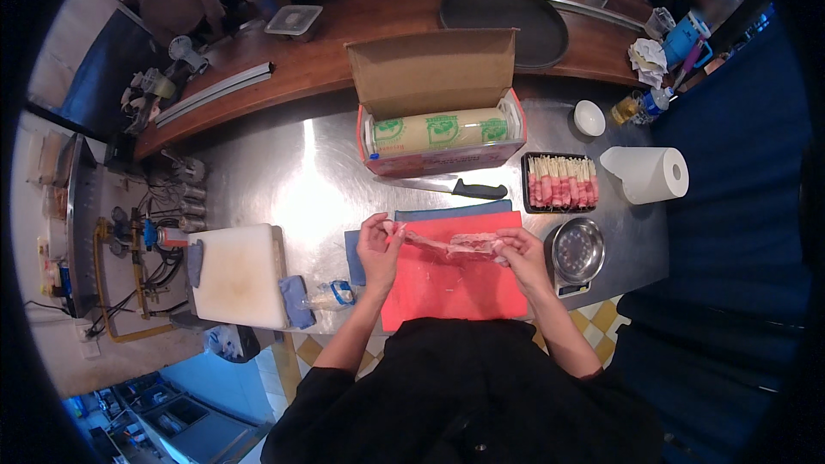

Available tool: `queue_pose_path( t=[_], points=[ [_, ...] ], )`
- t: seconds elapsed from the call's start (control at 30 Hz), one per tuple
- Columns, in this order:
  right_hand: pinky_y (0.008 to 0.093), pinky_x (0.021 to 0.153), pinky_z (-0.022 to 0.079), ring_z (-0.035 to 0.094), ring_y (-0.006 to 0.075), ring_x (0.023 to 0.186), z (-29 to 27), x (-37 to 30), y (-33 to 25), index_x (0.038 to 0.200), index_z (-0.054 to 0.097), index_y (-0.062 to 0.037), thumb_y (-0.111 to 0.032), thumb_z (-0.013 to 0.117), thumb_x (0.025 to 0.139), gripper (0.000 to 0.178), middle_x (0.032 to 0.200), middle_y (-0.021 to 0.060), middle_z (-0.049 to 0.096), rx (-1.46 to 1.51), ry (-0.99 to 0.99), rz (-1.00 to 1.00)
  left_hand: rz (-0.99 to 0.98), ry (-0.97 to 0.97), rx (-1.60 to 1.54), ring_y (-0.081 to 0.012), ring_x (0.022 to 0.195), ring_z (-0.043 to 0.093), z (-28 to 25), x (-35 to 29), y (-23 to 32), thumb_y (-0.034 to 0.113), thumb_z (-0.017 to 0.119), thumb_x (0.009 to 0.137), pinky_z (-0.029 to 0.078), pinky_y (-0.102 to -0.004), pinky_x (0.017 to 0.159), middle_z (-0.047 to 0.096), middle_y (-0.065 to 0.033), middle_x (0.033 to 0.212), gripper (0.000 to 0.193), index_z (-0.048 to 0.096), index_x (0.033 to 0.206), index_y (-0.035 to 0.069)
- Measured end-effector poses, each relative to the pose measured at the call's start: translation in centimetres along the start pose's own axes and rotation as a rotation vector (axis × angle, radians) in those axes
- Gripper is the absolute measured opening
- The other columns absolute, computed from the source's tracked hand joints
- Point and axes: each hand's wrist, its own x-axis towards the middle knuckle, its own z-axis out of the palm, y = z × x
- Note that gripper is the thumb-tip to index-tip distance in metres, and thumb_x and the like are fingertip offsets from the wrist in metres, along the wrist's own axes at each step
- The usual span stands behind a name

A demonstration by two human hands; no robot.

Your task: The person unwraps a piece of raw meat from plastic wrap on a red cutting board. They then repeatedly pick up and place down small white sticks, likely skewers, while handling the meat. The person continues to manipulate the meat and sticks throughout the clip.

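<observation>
A thin strip of raw meat stretches between my two hands over the red cutting board. My left hand pinches its narrow left end. The broader right end is gripped by the fingers of my right hand. Beyond the board lies a knife with a black handle, its blade pointing left. To the right, a black tray holds several skewers with pinkish-red meat. Close to my right hand, a steel bowl sits on what looks like a kitchen scale.
An open carton with a large film roll stands behind the knife. At right are a paper towel roll and a white bowl. A white cutting board and a blue cloth lie left. Wooden counter runs behind.
</observation>
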Motion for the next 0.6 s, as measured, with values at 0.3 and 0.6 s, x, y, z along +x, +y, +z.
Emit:
queue_pose_path(
  t=[0.3,0.6],
  points=[
    [0.0245,0.070,0.057,0.068,0.0109,0.088,3.0,2.3,2.9,0.118,0.065,-0.0016,-0.006,0.072,0.093,0.026,0.104,0.0080,0.071,0.107,-0.074,-0.041,0.035,0.064,0.066,-0.0159,0.091,0.063,-2.3,-0.6,2.2,-0.015,0.063,0.092,0.057,-0.0320,0.088,0.054,-0.0054,0.096,0.039,0.049,0.126,-0.002],
    [0.0343,0.082,0.055,0.069,0.0207,0.096,-4.2,4.8,6.9,0.122,0.063,-0.0007,-0.006,0.072,0.091,0.033,0.107,0.0118,0.070,-0.192,0.072,-0.032,0.030,-0.028,0.135,-0.0179,0.101,0.064,-2.0,-2.5,5.4,-0.016,0.064,0.091,0.059,-0.0333,0.086,0.058,-0.0067,0.101,0.044,0.050,0.130,-0.003]
  ],
)
